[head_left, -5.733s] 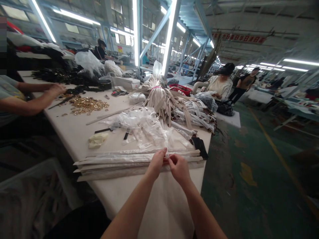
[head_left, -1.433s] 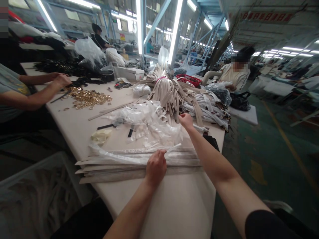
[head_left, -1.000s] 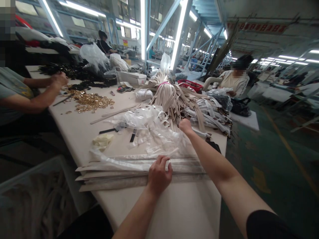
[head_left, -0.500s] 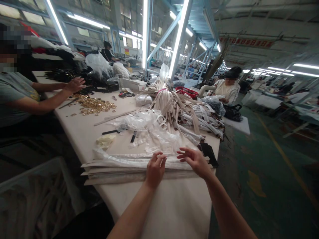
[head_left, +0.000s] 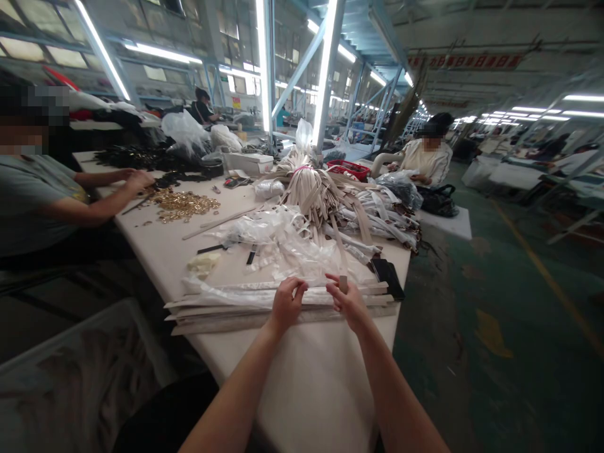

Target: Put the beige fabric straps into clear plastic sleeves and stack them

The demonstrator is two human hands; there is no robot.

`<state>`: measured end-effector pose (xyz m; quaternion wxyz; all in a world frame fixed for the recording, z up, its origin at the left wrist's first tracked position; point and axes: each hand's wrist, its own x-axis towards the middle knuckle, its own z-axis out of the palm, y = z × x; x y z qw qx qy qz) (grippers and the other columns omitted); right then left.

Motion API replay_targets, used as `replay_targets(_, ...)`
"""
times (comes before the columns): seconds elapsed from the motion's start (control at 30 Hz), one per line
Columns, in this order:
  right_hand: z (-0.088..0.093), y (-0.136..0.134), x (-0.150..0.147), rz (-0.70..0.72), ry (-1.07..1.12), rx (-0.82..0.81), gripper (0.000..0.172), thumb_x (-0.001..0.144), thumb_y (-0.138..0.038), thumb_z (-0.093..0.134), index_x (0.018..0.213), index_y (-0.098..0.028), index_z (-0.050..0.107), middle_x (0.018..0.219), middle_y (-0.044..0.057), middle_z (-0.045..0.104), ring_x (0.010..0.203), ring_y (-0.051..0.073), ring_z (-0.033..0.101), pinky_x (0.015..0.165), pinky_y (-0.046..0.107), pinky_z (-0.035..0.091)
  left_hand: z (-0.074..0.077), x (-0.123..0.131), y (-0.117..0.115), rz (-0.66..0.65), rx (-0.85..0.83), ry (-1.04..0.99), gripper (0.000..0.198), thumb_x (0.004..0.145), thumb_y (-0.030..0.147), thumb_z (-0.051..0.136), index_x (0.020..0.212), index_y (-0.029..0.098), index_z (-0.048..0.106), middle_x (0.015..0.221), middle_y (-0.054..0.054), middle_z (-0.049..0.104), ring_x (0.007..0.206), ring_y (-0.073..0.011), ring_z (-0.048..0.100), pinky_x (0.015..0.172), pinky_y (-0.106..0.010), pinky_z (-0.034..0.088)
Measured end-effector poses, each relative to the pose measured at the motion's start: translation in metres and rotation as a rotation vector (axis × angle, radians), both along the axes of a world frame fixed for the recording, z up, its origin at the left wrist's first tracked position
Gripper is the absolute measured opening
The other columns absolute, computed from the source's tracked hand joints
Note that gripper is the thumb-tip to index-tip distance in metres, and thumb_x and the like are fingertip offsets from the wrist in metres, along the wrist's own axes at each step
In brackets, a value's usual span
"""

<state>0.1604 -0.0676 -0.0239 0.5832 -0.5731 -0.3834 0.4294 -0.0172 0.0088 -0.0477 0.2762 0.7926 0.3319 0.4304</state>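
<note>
My right hand (head_left: 348, 303) is closed on a beige strap (head_left: 343, 284), whose flat end shows between the fingers. My left hand (head_left: 287, 303) is just to the left, thumb and fingertips pressed together; whatever is in that pinch is too small to make out. Under both hands lie long flat beige strips (head_left: 212, 318) stacked crosswise, partly covered by clear plastic film. Just beyond them sits a crumpled heap of clear plastic (head_left: 278, 236). A large bundle of beige straps (head_left: 306, 185), tied at the top, stands behind the heap.
Gold metal buckles (head_left: 186, 204) lie in a pile near a co-worker (head_left: 35, 182) at left. A black flat object (head_left: 387, 279) rests at the table's right edge. A clear bin (head_left: 136, 327) of straps stands on the floor at lower left. Another person (head_left: 427, 154) works behind at right.
My right hand has moved left and closed on a strap; its fingers were spread before. My left hand has shifted slightly left. The co-worker's raised hand has come down by the buckles.
</note>
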Motion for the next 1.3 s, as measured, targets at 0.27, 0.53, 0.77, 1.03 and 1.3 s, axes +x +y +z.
replay_targets(0.27, -0.008, 0.017, -0.011, 0.154, -0.159, 0.098, 0.032, 0.076, -0.041, 0.076, 0.1, -0.021, 0.071, 0.071, -0.001, 0.064, 0.046, 0.008, 0.043, 0.042, 0.021, 0.031, 0.001, -0.008, 0.003, -0.023, -0.1, 0.083, 0.027, 0.097, 0.032, 0.045, 0.077, 0.021, 0.059, 0.079, -0.004, 0.063, 0.081, -0.0204, 0.059, 0.076, -0.033, 0.044)
replay_targets(0.53, -0.019, 0.018, -0.01, 0.208, 0.014, 0.096, 0.045, 0.074, -0.042, 0.077, 0.113, -0.024, 0.066, 0.081, 0.001, 0.068, 0.047, 0.009, 0.046, 0.041, 0.021, 0.036, -0.005, -0.007, -0.002, -0.087, -0.072, 0.114, 0.025, 0.094, 0.03, 0.049, 0.074, 0.021, 0.06, 0.079, -0.005, 0.064, 0.081, -0.0205, 0.059, 0.074, -0.032, 0.045)
replay_targets(0.77, -0.037, 0.024, -0.015, 0.08, -0.003, 0.108, 0.029, 0.078, -0.048, 0.074, 0.077, -0.022, 0.062, 0.058, -0.004, 0.054, 0.042, 0.01, 0.041, 0.04, 0.024, 0.032, -0.015, -0.003, -0.011, -0.018, -0.061, 0.058, 0.025, 0.097, 0.028, 0.048, 0.075, 0.021, 0.059, 0.079, -0.004, 0.062, 0.08, -0.019, 0.058, 0.074, -0.03, 0.045)
replay_targets(1.03, -0.04, 0.023, -0.018, 0.001, 0.03, 0.119, 0.031, 0.078, -0.046, 0.073, 0.08, -0.022, 0.053, 0.086, 0.002, 0.071, 0.042, 0.008, 0.045, 0.04, 0.023, 0.035, -0.02, 0.004, -0.018, 0.118, 0.038, -0.051, 0.009, 0.095, 0.025, 0.054, 0.089, 0.021, 0.059, 0.092, -0.005, 0.062, 0.086, -0.0182, 0.06, 0.082, -0.031, 0.048)
replay_targets(1.3, -0.036, 0.021, -0.015, 0.097, 0.076, 0.11, 0.035, 0.076, -0.044, 0.075, 0.102, -0.024, 0.063, 0.08, -0.003, 0.065, 0.043, 0.008, 0.047, 0.042, 0.023, 0.037, -0.023, -0.003, -0.016, 0.149, -0.101, -0.094, 0.009, 0.093, 0.03, 0.057, 0.091, 0.022, 0.061, 0.077, -0.001, 0.066, 0.073, -0.0168, 0.063, 0.074, -0.029, 0.049)
